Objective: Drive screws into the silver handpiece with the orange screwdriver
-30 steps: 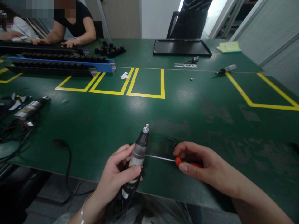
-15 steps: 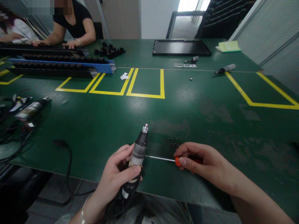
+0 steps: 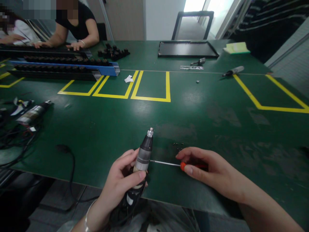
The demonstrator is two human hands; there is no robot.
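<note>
My left hand (image 3: 124, 178) is wrapped around the body of an electric screwdriver (image 3: 144, 154), which is tilted with its metal chuck pointing up and away from me. My right hand (image 3: 205, 166) holds a screwdriver (image 3: 183, 165) with a red handle, its thumb on the handle and the index finger lifted off. The thin shaft points left, its tip at the side of the electric screwdriver's grey collar; whether it sits in a screw there I cannot make out. Just beyond my right fingers lie several small screws (image 3: 178, 144), partly covered by the hand.
A second electric screwdriver (image 3: 33, 112) lies among cables at left. Blue and black rails (image 3: 106, 68) with dark parts stand at back left, near a co-worker's hands (image 3: 76, 45). A black tray (image 3: 188, 50), hand tools (image 3: 233, 71) and a notepad (image 3: 236, 48) are at the back.
My right index finger has lifted away from the red handle and reaches slightly further left. The electric screwdriver stays put. A dark striped garment at the back right has shifted right.
</note>
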